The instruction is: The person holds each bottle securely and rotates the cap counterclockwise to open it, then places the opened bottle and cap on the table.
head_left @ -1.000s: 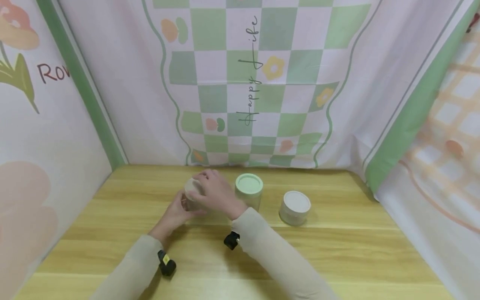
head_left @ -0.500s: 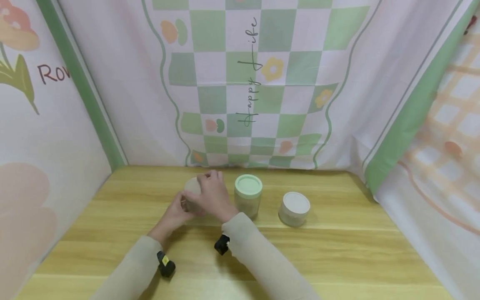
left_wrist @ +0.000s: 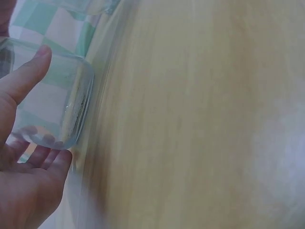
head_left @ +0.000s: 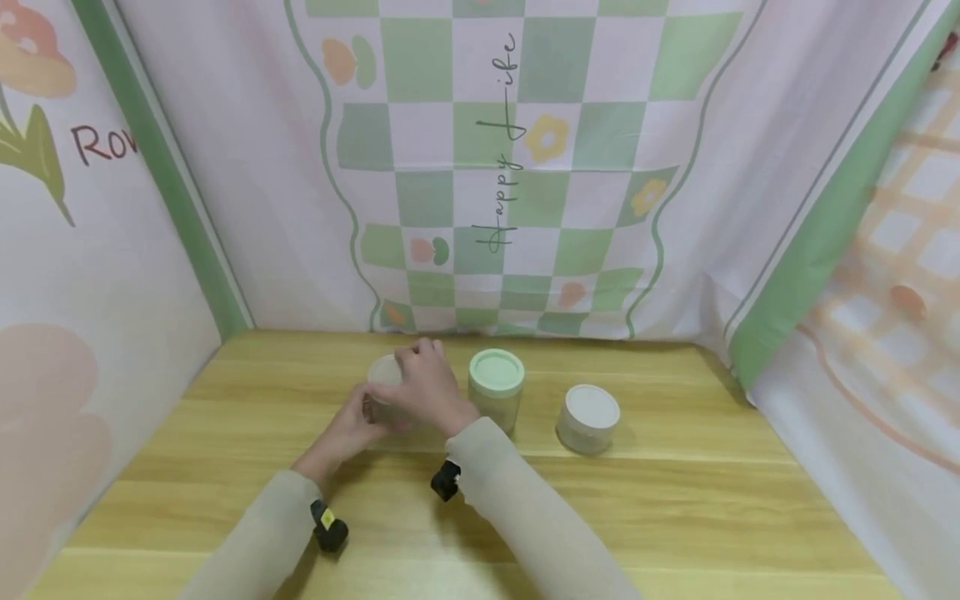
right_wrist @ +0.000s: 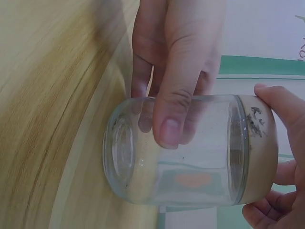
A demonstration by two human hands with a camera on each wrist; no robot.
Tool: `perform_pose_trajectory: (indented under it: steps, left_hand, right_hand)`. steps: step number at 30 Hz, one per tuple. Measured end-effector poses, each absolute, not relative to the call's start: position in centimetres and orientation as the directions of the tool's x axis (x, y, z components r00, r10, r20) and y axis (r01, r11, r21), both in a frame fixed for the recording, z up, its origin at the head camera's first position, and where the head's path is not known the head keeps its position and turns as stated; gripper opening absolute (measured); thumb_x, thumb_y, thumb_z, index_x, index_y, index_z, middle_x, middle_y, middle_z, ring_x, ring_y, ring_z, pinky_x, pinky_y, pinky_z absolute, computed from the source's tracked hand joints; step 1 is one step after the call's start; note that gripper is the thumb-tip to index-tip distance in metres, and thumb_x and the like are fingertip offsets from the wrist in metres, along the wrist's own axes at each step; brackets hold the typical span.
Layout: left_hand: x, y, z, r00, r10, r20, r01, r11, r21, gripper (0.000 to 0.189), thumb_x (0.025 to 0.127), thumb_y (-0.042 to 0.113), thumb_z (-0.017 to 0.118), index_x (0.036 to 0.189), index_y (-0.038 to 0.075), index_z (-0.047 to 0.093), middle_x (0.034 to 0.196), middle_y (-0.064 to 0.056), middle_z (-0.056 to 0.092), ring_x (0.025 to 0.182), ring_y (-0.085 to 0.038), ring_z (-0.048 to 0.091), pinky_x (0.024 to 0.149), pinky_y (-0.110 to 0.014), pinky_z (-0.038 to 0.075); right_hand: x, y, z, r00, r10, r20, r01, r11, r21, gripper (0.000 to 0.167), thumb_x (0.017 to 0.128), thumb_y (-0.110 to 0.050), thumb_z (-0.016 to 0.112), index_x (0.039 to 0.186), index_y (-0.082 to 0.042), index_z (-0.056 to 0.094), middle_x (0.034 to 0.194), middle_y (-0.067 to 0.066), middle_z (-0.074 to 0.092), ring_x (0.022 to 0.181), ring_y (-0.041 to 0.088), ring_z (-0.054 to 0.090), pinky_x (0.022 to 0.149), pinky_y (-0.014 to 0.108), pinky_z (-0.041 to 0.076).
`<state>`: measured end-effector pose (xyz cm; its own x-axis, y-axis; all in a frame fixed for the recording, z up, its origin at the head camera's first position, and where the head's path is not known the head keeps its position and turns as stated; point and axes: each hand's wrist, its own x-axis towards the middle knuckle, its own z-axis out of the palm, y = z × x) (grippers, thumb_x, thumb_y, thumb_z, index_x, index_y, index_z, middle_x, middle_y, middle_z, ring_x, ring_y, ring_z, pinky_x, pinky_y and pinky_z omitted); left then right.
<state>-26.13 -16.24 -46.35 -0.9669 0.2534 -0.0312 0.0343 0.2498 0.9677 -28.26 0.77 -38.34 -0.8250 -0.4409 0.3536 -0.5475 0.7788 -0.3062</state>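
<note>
A clear glass jar (right_wrist: 200, 157) stands upright on the table at the left of the row, with a beige lid (right_wrist: 261, 157) on its top. My left hand (head_left: 351, 429) grips the jar's body, thumb on one side and fingers round the other, as the right wrist view shows. My right hand (head_left: 431, 387) holds the lid by its rim between thumb and fingers. The glass looks see-through, with nothing visible inside. In the head view my right hand hides much of this jar. Close to the right hand is a taller jar with a pale green lid (head_left: 497, 373).
A shorter jar with a white lid (head_left: 590, 412) stands further right. All the jars are on a wooden table (head_left: 675, 517). A checked curtain (head_left: 487, 200) hangs along the table's back edge, and printed cloth closes in both sides.
My right hand's fingers were spread over the lid a second ago; now they are drawn together at its rim, and the forearm sits slightly further left. My left hand stays on the jar.
</note>
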Motion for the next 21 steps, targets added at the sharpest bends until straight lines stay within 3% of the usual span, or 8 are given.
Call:
perform_pose_trajectory:
  steps: [9,21]
  left_hand:
    - [-25.90,-16.24,-45.97,-0.961,0.277,-0.022,0.042,0.224,0.974,0.088,0.087,0.025,0.081,0.151,0.010,0.021,0.159,-0.016,0.020,0.144,-0.045,0.024,0.112,-0.063,0.028]
    - [-25.90,-16.16,-45.99,-0.958,0.284,-0.026,0.043,0.233,0.972,0.094,0.088,0.029,0.080,0.153,0.007,0.015,0.161,-0.019,0.016,0.146,-0.044,0.019,0.115,-0.063,0.021]
  right_hand:
    - [-28.47,0.84,-38.50,-0.832,-0.436,0.343,-0.542,0.767,-0.342,0.073,0.087,-0.061,0.069,0.126,0.000,0.066,0.118,0.014,0.065,0.106,0.026,0.048,0.090,0.035,0.044]
    - [-28.95,1.04,-38.82,-0.833,-0.448,0.324,-0.549,0.744,-0.381,0.072,0.085,-0.059,0.071,0.130,-0.002,0.065,0.123,0.013,0.061,0.107,0.025,0.047,0.087,0.032,0.046]
